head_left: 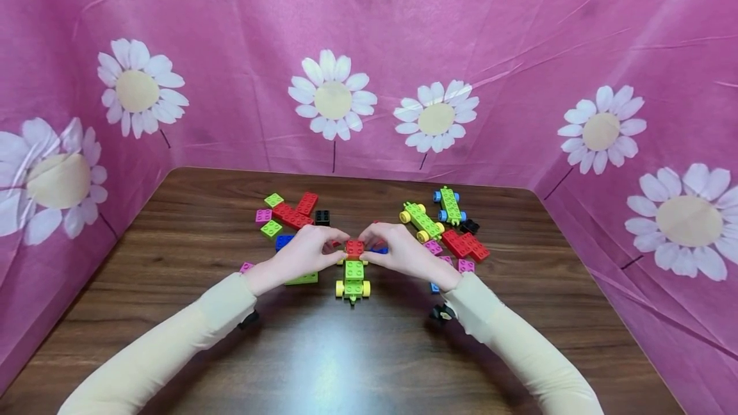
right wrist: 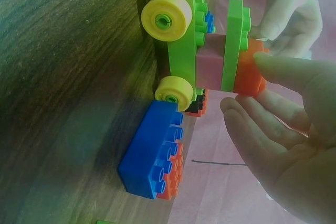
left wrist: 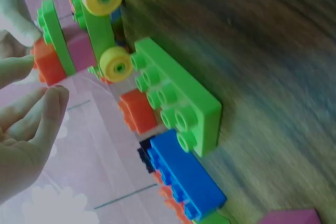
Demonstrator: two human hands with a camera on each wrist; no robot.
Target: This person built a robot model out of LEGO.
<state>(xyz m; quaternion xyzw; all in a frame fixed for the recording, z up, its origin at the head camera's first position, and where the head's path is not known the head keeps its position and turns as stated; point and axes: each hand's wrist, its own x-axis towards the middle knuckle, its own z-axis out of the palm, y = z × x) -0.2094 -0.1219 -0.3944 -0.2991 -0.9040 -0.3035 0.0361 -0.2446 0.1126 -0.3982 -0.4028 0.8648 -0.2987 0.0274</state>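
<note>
A small toy car with a green base [head_left: 353, 289] and yellow wheels stands on the table, in front of my body. Stacked on its far end are a pink brick [right wrist: 210, 61], a flat green plate [head_left: 354, 269] and, topmost, a red brick [head_left: 354, 248]. My left hand [head_left: 314, 250] pinches that red brick from the left with thumb and fingertips. From the other side my right hand [head_left: 401, 250] holds the same brick, its thumb [right wrist: 286, 69] on the studded top edge and fingers at the far side.
Left of the car lie a green block [left wrist: 178, 93], a blue brick [left wrist: 186, 171], red bricks [head_left: 293, 216] and a black brick [head_left: 322, 217]. To the right are a yellow-wheeled base [head_left: 422, 221], a blue-wheeled base [head_left: 450, 205], more red bricks [head_left: 466, 244] and a long blue brick [right wrist: 147, 153].
</note>
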